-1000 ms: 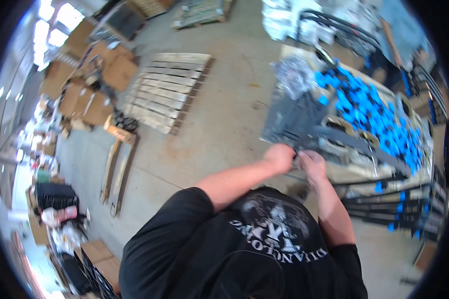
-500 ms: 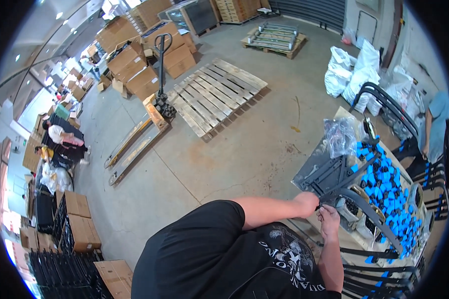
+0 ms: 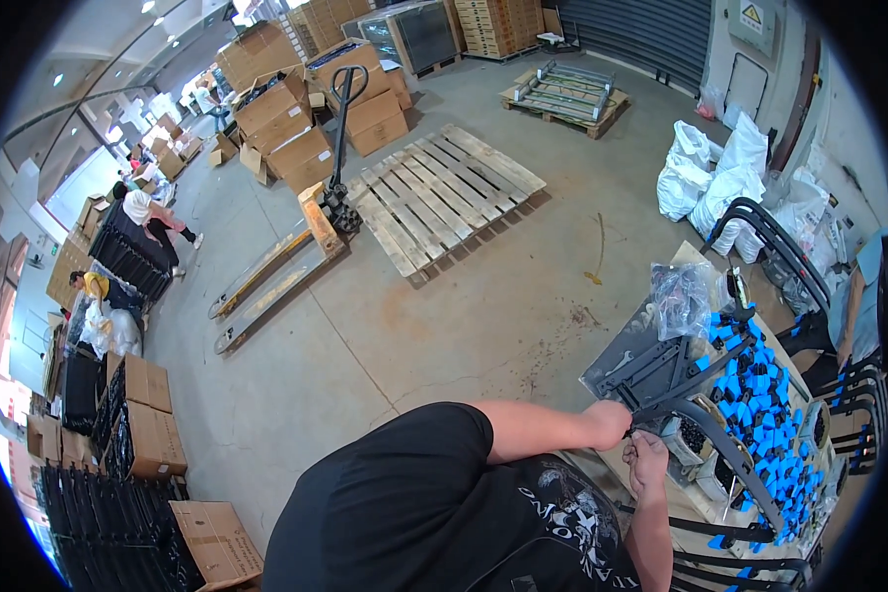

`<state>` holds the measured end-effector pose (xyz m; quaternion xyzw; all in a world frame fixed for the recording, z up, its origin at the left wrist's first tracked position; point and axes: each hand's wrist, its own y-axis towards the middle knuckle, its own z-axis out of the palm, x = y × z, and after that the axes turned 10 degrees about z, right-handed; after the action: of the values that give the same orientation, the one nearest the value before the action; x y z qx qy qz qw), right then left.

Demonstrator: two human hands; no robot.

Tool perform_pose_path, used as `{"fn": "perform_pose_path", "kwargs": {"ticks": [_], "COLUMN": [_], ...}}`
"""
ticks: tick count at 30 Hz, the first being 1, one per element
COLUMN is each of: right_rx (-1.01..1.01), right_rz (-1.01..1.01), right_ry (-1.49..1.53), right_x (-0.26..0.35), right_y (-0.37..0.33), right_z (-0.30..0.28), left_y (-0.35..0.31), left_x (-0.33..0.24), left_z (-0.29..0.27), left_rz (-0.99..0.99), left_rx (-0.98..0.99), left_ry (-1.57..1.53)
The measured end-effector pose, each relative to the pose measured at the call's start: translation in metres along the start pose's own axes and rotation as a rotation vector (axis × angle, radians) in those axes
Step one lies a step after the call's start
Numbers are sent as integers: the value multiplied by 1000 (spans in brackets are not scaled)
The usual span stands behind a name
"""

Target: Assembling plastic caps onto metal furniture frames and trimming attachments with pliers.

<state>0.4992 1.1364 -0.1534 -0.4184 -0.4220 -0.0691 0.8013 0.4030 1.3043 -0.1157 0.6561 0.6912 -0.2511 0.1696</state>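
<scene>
On the worktable at the right lies a black metal frame [image 3: 653, 377], with a curved black tube [image 3: 732, 452] reaching toward the near side. My left hand [image 3: 609, 422] is closed at the near left end of this frame, its fingers mostly hidden from above. Just beside it my right hand [image 3: 648, 460] is pinched closed, and whatever is between its fingertips is too small to name. Containers of small black parts [image 3: 689, 436] sit right of my hands, partly under the tube. Beyond them spreads a heap of blue-and-black pieces [image 3: 760, 390].
A clear plastic bag [image 3: 681, 301] lies at the table's far end. More curved black tubes [image 3: 750, 572] are stacked near me. Another person's arm [image 3: 851, 314] shows at the far right. A wooden pallet [image 3: 444, 197] and a yellow pallet truck [image 3: 284, 286] stand on the floor.
The whole view has shifted slightly, so the room sits lower in the picture. Both hands stay together at the frame's end, the right a little lower. Distant people at the left have changed posture.
</scene>
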Motion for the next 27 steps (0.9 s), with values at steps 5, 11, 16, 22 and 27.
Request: {"fn": "perform_pose_path", "kwargs": {"ticks": [5, 11, 16, 22, 27], "right_rx": [-172, -73, -111, -153, -85], "right_rz": [-278, -42, -123, -202, -84], "right_ry": [-194, -29, -131, -92, 0], "right_x": [-13, -5, -9, -13, -15], "right_y": [7, -1, 4, 4, 7], "right_z": [3, 2, 0, 2, -5], "left_y": [3, 2, 2, 1, -3], "left_x": [1, 1, 0, -2, -7], "left_z": [2, 3, 3, -1, -5], "left_rz": [11, 10, 20, 10, -19], "left_rx": [14, 11, 27, 20, -10], "left_ry": [8, 3, 34, 26, -19]}}
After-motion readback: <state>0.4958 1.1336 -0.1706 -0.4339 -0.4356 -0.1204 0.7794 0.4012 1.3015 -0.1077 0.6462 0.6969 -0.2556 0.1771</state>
